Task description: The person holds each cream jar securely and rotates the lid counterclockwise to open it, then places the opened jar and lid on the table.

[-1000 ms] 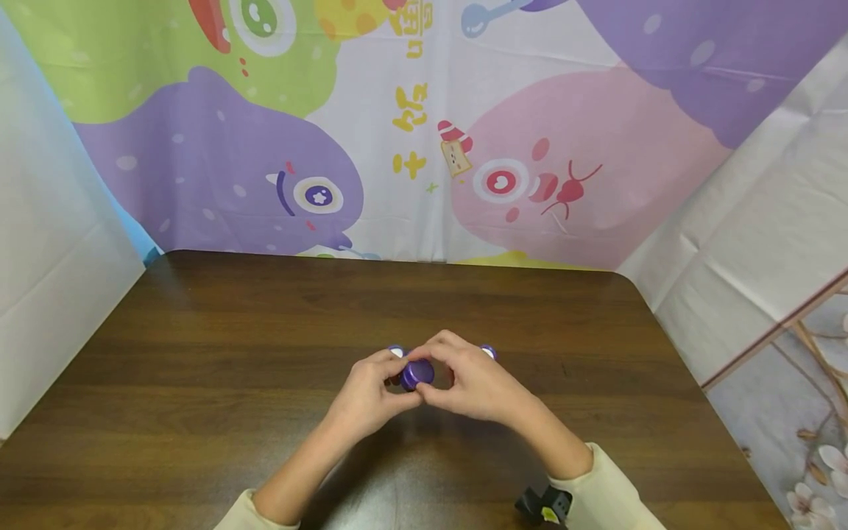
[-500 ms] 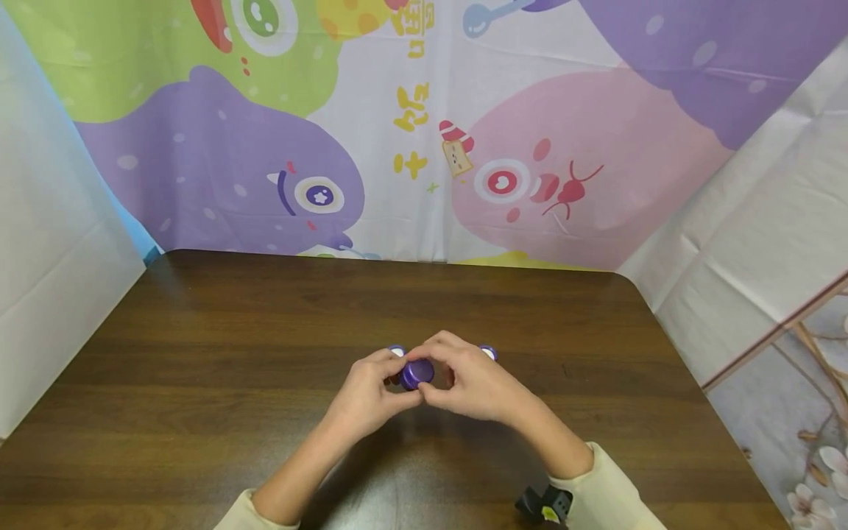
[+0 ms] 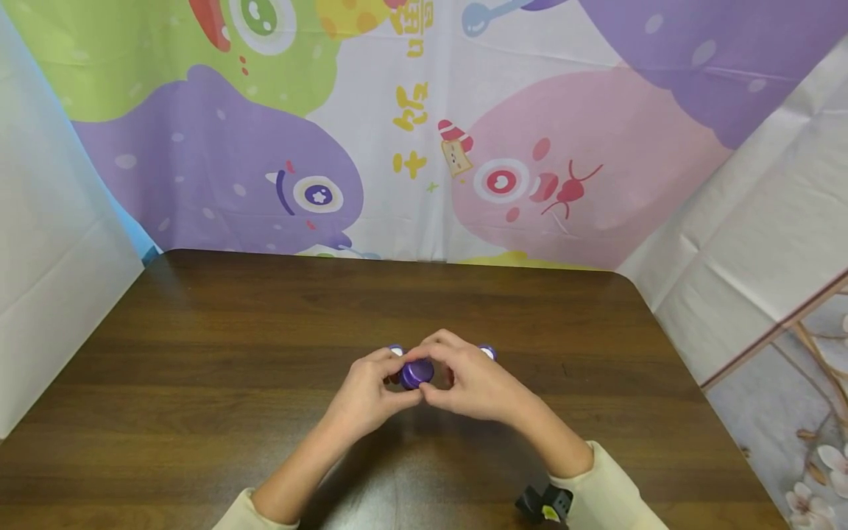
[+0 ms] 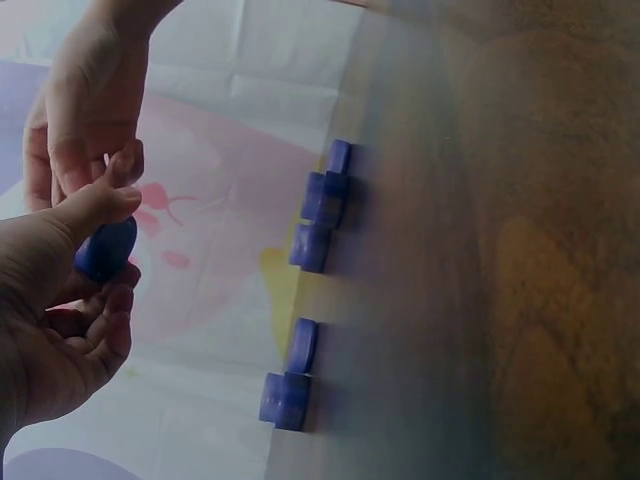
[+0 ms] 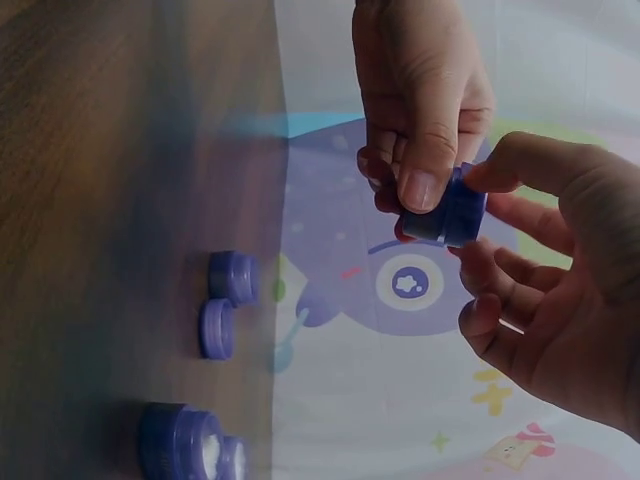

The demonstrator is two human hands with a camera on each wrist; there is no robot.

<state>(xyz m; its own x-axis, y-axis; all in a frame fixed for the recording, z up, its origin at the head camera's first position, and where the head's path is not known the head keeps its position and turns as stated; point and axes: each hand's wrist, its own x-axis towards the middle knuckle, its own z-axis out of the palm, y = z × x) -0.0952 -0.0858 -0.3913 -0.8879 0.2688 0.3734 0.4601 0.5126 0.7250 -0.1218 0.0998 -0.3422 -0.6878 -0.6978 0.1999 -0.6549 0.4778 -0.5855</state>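
Observation:
Both hands hold one small purple screw-top jar (image 3: 417, 374) above the table, near its middle. My left hand (image 3: 364, 394) grips the dark lower body, its thumb laid along the side in the right wrist view. Around the wider purple lid (image 5: 467, 207), my right hand (image 3: 473, 379) curls its thumb and index finger, the other fingers bent below. The lid sits on the jar (image 4: 107, 250), which the left hand partly covers in the left wrist view. A pale purple-rimmed piece shows behind each hand in the head view, mostly hidden.
More purple jars (image 4: 325, 200) and caps (image 4: 302, 345) stand in two groups on the brown wooden table (image 3: 199, 412). One jar (image 5: 165, 440) lies beside pieces showing white. A cartoon-printed cloth (image 3: 411, 221) hangs behind the table's far edge.

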